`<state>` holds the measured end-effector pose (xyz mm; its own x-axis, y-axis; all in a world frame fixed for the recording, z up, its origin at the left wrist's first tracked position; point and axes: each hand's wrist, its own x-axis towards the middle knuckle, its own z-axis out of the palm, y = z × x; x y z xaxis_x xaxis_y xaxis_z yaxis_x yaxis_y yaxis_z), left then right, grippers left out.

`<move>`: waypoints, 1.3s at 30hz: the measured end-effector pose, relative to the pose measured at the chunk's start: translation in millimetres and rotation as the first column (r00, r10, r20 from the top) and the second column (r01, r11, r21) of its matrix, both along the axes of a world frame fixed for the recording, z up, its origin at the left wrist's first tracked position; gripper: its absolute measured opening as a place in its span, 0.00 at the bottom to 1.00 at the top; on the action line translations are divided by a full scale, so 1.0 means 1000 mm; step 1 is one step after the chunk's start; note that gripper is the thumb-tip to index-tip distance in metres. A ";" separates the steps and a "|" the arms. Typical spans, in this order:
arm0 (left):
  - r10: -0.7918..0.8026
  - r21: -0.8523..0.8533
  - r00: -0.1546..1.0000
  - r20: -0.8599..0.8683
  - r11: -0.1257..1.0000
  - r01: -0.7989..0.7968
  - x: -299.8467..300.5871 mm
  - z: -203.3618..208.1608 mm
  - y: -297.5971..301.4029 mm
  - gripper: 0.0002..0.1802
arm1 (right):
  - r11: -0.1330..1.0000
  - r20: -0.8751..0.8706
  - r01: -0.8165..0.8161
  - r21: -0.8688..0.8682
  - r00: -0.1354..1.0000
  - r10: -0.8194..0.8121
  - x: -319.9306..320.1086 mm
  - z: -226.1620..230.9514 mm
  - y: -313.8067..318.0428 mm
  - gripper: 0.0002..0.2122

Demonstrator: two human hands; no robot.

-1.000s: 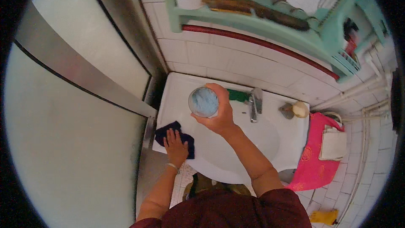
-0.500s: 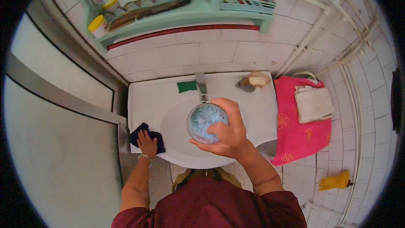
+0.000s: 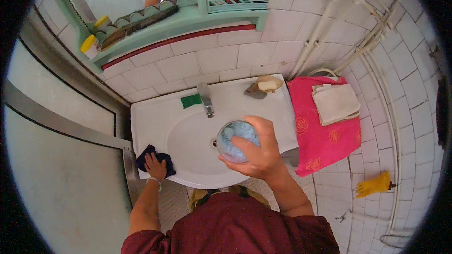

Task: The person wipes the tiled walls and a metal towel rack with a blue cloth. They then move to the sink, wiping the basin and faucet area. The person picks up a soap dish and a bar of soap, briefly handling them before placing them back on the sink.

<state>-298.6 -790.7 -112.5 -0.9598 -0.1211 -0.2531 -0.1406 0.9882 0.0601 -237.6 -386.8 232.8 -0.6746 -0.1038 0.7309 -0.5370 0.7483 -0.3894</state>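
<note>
My right hand (image 3: 259,148) grips a round clear container (image 3: 238,155) above the basin of the white sink (image 3: 181,136). Pale blue, crumbly-looking stuff shows through its round face, and one finger lies across that face. Whether this side is open or lidded I cannot make out. At the sink's front left corner, my left hand (image 3: 155,166) rests flat with fingers spread on a crumpled navy cloth (image 3: 165,162). The chrome tap (image 3: 206,101) stands behind the container, and the drain hole (image 3: 214,143) shows just left of it.
A green scouring pad (image 3: 190,101) lies beside the tap. Soap (image 3: 268,86) sits in a dish at the back right. Right of the sink, a pink cloth (image 3: 325,131) bears a folded pale towel (image 3: 335,103). A yellow glove (image 3: 373,185) hangs lower right; a green mirror shelf (image 3: 188,19) is above.
The whole view has turned and shifted, so the sink appears tilted and further left. The container now sits right of the tap, uncovering the spout and drain. My left hand stays on the cloth.
</note>
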 end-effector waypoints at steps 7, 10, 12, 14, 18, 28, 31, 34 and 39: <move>-0.061 -0.014 0.996 -0.059 0.998 0.061 0.006 0.000 -0.002 0.42 | 0.991 0.040 0.090 -0.095 0.995 -0.086 -0.022 -0.012 -0.021 0.24; -0.073 0.031 0.995 -0.074 0.997 0.076 0.010 0.008 0.002 0.42 | 0.986 0.077 0.084 -0.143 0.994 -0.073 -0.034 -0.024 -0.038 0.25; -0.106 0.031 0.989 -0.104 0.993 0.110 0.010 0.011 0.004 0.42 | 0.992 0.096 0.069 -0.104 0.994 -0.059 -0.040 -0.029 -0.045 0.26; -0.130 0.010 0.980 -0.148 0.991 0.133 0.011 0.014 0.007 0.41 | 0.997 0.169 0.013 -0.078 0.986 0.000 -0.044 -0.041 -0.050 0.27; -0.173 0.142 0.969 -0.176 0.970 0.199 -0.013 0.029 0.007 0.41 | 0.981 0.417 0.041 -0.188 0.908 0.042 -0.046 -0.067 -0.068 0.33; -0.189 0.117 0.913 -0.360 0.962 0.245 -0.186 0.000 0.019 0.40 | 0.923 0.655 0.274 -0.269 0.755 -0.033 -0.031 -0.092 -0.074 0.45; -0.115 0.108 0.941 -0.317 0.982 0.156 -0.216 -0.006 0.023 0.40 | 0.908 0.631 0.313 -0.278 0.772 -0.073 -0.017 -0.104 -0.065 0.44; -0.106 0.076 0.879 -0.464 0.984 0.159 -0.222 -0.011 0.034 0.39 | 0.923 0.687 0.350 -0.160 0.711 -0.151 -0.006 -0.103 -0.055 0.50; 0.002 0.129 0.910 -0.416 0.990 0.056 -0.210 -0.002 0.073 0.34 | 0.833 0.699 0.445 -0.329 0.708 -0.102 0.025 -0.133 -0.038 0.49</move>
